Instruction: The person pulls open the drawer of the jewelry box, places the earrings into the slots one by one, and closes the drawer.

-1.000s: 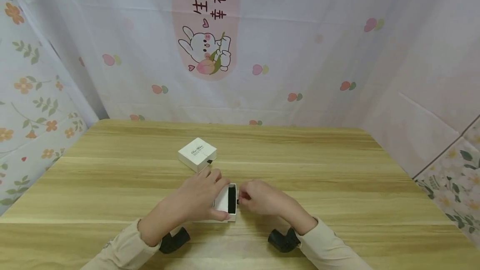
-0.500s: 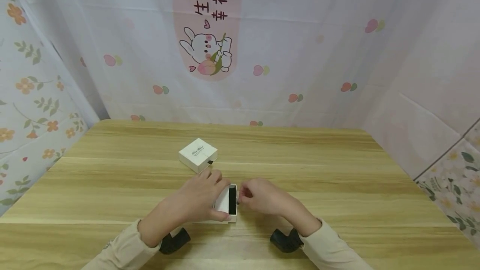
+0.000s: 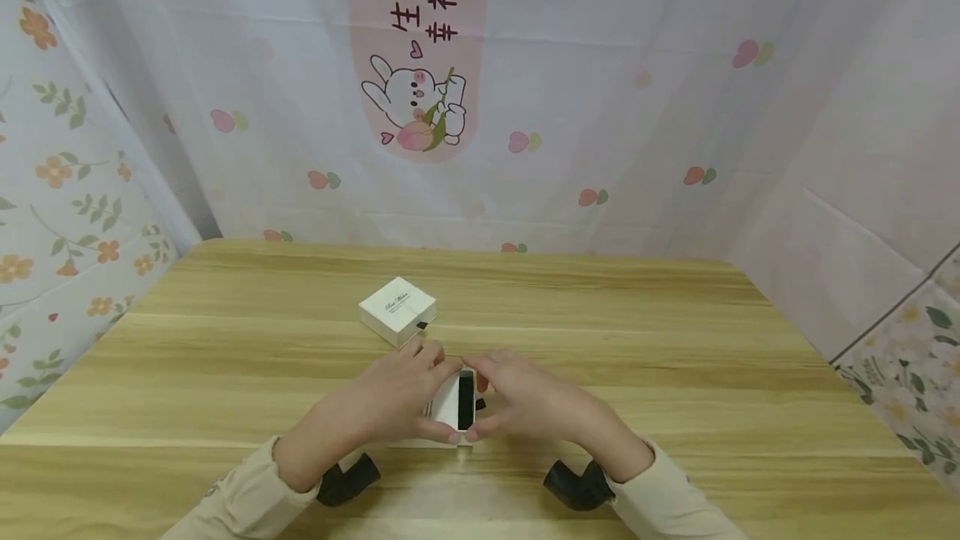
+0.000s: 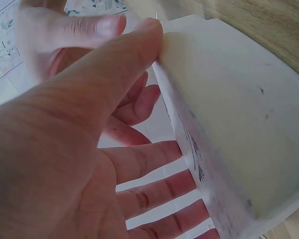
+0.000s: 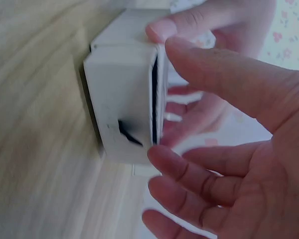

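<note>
Two hands (image 3: 401,390) (image 3: 528,398) at edges of nearer white box (image 3: 445,405), broad tabletop (image 3: 637,332) alongside

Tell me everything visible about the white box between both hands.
It is a white, card-looking box: an outer sleeve with a drawer partly out on the right, showing a dark interior and a black tab on its end. Dark print on top is mostly hidden. It lies flat on the wooden table. The left hand grips the sleeve; the right hand spans the drawer's end, contact uncertain.
</note>
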### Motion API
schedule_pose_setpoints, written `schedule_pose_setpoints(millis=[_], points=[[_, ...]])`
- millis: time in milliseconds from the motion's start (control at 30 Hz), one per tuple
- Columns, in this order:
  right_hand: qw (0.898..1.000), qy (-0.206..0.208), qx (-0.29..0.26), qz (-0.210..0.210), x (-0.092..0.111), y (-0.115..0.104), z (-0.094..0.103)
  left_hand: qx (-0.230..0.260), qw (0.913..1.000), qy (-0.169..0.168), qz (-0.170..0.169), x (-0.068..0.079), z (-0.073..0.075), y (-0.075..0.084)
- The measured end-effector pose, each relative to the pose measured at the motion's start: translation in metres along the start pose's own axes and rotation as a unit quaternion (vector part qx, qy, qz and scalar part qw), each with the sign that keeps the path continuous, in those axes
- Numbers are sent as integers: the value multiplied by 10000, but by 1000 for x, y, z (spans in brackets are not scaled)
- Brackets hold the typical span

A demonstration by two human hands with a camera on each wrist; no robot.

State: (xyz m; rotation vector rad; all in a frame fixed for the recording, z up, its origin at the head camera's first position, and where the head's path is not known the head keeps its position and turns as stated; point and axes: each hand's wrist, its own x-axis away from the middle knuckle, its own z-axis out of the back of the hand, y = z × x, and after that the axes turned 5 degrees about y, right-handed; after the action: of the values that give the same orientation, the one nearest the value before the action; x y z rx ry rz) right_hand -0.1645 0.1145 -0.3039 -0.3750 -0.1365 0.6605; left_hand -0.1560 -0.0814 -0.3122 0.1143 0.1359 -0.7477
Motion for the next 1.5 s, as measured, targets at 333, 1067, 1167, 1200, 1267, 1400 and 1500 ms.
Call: schedule_pose_setpoints(millis=[333,1067,1167,1200,1267,1400,1500], points=[[9980,-78,517,-366,-2,-7,-11,-45,10000,8,-20,0,-2,-1],[9980,321,-211,-507,-8,-4,-22,30,9998,-154,144,-2,2,4],[9979,347,-212,-496,-8,-4,-22,37,9997,-157,159,-3,2,4],[9979,356,-193,-496,-8,-4,-22,41,9997,-165,168,-2,3,4],[9979,367,-173,-509,-8,-4,-22,17,9997,-182,175,-2,2,4],[9979,378,-145,-513,-7,-4,-22,-103,9998,-147,120,-2,1,5],[9980,369,-161,-487,-7,-4,-22,-189,9998,-60,66,-1,1,4]])
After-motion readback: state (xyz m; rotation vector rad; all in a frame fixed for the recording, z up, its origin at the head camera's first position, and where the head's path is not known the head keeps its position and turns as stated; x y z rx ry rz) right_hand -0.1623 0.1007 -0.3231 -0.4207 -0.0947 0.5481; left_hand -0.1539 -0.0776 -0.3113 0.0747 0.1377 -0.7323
